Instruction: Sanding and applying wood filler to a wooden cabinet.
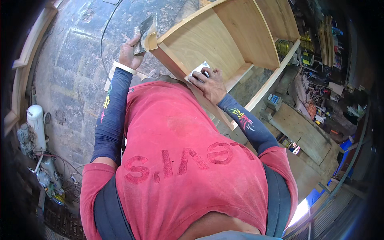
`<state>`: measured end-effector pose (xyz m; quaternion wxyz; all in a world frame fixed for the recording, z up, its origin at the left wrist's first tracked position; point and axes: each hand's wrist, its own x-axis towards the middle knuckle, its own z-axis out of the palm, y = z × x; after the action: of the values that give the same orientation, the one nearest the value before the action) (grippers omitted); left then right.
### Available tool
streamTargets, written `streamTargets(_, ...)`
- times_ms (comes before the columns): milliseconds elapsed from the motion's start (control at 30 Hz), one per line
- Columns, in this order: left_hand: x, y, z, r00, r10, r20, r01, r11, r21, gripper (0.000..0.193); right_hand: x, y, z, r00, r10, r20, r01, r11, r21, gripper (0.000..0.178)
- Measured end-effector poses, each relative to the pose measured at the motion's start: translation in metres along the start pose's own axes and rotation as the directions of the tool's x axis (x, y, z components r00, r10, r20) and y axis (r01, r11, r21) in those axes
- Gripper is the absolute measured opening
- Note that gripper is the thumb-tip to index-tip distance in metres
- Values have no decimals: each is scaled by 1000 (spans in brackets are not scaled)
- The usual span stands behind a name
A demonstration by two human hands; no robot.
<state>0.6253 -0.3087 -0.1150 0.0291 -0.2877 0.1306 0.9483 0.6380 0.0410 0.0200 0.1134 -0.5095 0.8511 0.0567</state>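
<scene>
My left hand (131, 54) is closed on the edge of a flat, dark, stained plate (147, 29) with a tan smear of putty (151, 41) at its near corner. That corner is close to the front corner of a pale wooden cabinet frame (174, 57). My right hand (209, 84) is closed on a small flat white piece (199, 70), its fingers bent over the top. The white piece is at the cabinet's near edge; I cannot tell if it is a scraper or a pad. The cabinet has plywood panels (212, 38) and open compartments.
A white compressor-like tank (36, 124) with hoses stands at the left on the dark floor. A black cable (105, 40) runs across the floor. Cans (283, 47), wood offcuts and clutter crowd the right side. A plywood board (300, 128) lies at the right.
</scene>
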Motion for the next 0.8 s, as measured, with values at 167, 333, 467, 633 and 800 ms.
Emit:
streamTargets(167,-38,10,101,941,306,144,-338,850,404,30,12,4,-46,859,319,-402,-42,824,565,51)
streamTargets(333,-30,-15,155,941,179,288,-326,706,628,29,34,-1,-50,751,346,-562,116,768,629,61)
streamTargets(467,-15,8,163,926,206,317,-376,605,702,28,28,11,-13,832,211,-513,130,824,551,68)
streamTargets(633,-11,32,159,933,229,276,-356,678,643,28,40,32,44,938,-50,-343,206,876,437,72)
streamTargets(800,-42,43,140,938,247,243,-346,724,597,31,28,36,13,978,74,-197,-41,985,167,45)
